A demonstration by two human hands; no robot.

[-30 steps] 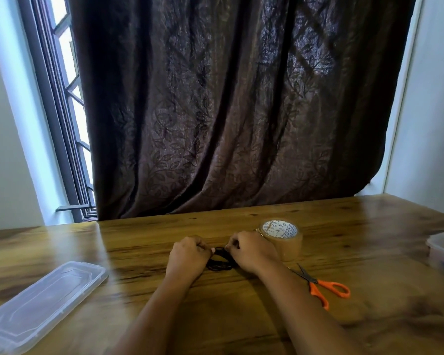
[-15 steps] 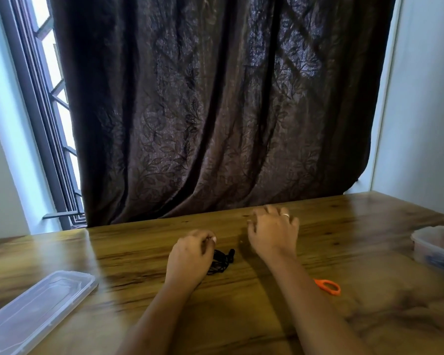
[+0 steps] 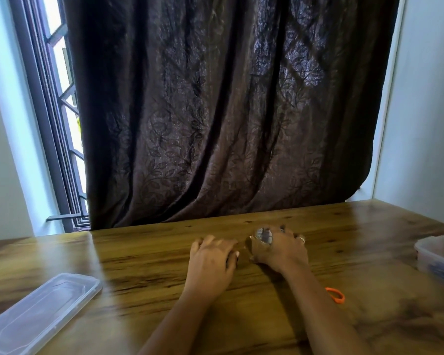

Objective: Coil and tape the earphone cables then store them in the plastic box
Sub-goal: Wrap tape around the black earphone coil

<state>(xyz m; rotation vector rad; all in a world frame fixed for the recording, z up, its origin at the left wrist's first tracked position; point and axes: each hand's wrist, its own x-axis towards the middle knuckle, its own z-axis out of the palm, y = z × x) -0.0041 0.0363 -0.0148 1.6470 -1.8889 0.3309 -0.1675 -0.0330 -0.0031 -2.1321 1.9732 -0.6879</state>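
My right hand (image 3: 280,252) fingers curled round tape roll (image 3: 264,236); left hand (image 3: 212,260) over dark earphone cable (image 3: 232,263) on table (image 3: 149,254), can't tell its grip

1. your right hand (image 3: 280,249) grips the blurred tape roll (image 3: 264,235).
2. your left hand (image 3: 213,257) lies beside it on the wooden table (image 3: 151,254), fingers curled under.
3. the plastic box (image 3: 432,252) sits far right, the lid (image 3: 41,313) far left.

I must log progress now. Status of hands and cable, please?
Left hand pinches black coiled earphone cable, mostly hidden. Right hand grips brown tape roll. Orange-handled scissors beside right forearm, not blocking.
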